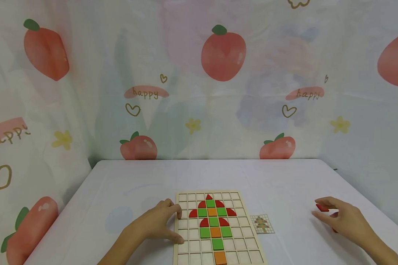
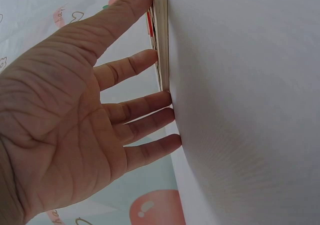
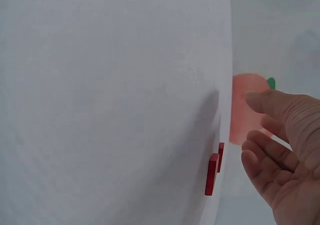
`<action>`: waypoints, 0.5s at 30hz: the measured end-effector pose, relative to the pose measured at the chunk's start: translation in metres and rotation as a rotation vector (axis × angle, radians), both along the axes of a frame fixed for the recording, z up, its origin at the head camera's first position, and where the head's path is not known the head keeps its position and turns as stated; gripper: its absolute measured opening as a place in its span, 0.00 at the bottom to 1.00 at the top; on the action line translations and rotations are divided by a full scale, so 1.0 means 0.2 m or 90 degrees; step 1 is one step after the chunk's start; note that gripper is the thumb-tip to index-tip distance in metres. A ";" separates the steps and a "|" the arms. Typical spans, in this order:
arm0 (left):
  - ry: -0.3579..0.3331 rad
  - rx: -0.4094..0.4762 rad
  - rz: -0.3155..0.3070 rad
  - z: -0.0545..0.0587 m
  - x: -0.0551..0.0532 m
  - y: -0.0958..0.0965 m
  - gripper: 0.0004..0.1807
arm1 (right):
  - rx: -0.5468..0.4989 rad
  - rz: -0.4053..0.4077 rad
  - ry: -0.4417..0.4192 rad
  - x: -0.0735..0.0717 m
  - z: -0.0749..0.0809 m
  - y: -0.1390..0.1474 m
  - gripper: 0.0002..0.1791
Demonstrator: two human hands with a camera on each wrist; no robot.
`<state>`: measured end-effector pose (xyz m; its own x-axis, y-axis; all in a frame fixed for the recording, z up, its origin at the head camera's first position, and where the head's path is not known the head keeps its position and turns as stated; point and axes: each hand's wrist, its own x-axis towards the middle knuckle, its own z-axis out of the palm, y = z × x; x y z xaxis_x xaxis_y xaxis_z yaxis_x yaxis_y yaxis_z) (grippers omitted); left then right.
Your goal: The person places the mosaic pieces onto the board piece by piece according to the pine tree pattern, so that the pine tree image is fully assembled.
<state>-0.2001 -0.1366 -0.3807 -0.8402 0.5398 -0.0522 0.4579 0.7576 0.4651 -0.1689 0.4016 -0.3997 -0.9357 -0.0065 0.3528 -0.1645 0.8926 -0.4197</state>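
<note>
A wooden grid board (image 1: 192, 259) lies on the table with green squares (image 1: 217, 244), orange squares (image 1: 215, 232) and red pieces (image 1: 230, 212) set into a tree shape. My left hand (image 1: 156, 221) rests against the board's left edge, thumb and nearly straight fingertips touching the rim (image 2: 161, 40). Off to the right, my right hand (image 1: 346, 221) hovers over two loose red pieces on the table. One red piece (image 1: 322, 208) shows between thumb and fingers in the head view; in the right wrist view both red pieces (image 3: 212, 175) stand apart from the loosely curved fingers (image 3: 257, 167).
A small printed card (image 1: 262, 223) with a similar tree picture lies against the board's right side. White cloth covers the table (image 1: 136, 180). Behind and at the sides hangs a curtain (image 1: 192, 110) printed with fruit and hearts.
</note>
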 end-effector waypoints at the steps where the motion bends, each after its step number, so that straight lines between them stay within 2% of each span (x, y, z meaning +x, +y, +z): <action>1: -0.002 0.000 0.001 0.00 0.00 0.00 0.30 | 0.001 -0.006 -0.024 0.00 0.01 0.01 0.23; 8: -0.002 0.002 0.001 0.00 0.00 0.00 0.30 | 0.026 -0.028 -0.122 -0.06 0.03 0.09 0.28; 15: 0.002 0.002 -0.001 0.00 0.00 0.00 0.30 | 0.039 -0.034 -0.131 -0.10 0.02 0.14 0.25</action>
<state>-0.1994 -0.1366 -0.3804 -0.8398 0.5407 -0.0479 0.4600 0.7557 0.4662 -0.1888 0.4287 -0.3954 -0.9876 0.0286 0.1544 -0.0333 0.9228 -0.3839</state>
